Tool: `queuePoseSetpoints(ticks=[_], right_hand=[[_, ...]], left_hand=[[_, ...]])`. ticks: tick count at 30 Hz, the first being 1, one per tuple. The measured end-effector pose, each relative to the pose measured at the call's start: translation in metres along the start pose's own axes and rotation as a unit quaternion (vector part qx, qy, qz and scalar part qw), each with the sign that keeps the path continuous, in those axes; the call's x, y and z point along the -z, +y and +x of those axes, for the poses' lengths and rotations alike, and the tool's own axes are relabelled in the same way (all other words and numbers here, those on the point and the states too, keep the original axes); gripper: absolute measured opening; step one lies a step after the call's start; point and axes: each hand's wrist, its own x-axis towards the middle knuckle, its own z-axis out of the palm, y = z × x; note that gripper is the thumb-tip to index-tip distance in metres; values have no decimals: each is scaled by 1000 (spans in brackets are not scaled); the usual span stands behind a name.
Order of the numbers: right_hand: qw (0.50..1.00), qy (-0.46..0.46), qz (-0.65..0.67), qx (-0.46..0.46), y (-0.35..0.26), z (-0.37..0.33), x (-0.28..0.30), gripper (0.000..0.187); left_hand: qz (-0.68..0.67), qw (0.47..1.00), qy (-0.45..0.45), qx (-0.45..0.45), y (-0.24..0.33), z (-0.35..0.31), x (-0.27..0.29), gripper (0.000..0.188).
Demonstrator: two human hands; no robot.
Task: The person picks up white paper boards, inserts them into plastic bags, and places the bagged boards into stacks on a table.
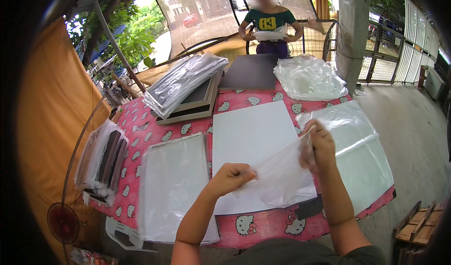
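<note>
My left hand [231,176] and my right hand [318,147] both grip a clear thin plastic bag [282,175], stretched between them over a white rectangular board [251,138]. The board lies flat in the middle of a table with a pink patterned cloth [263,225]. My left hand pinches the bag's lower left edge; my right hand holds its upper right corner, raised a little.
A bagged white panel [171,185] lies left of the board, and flat clear bags [361,147] lie right. Stacked frames under plastic [188,88], a dark board [249,72] and crumpled bags [307,77] sit farther back. Another person [268,23] stands beyond the table. Wrapped frames [101,161] hang off the left.
</note>
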Motion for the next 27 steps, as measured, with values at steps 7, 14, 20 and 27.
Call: queuePoseSetpoints(ticks=[7, 14, 20, 27], right_hand=[[978, -66, 54, -189, -8, -56, 4, 25], [838, -450, -208, -227, 34, -78, 41, 37], [957, -165, -138, -195, 29, -95, 62, 22], [860, -255, -274, -346, 10, -97, 41, 20]], left_hand=[[-197, 964, -77, 159, -17, -20, 48, 20], [-629, 756, 103, -149, -46, -70, 56, 59], [-263, 958, 107, 42, -5, -60, 58, 69], [-587, 797, 119, -73, -42, -87, 53, 26]])
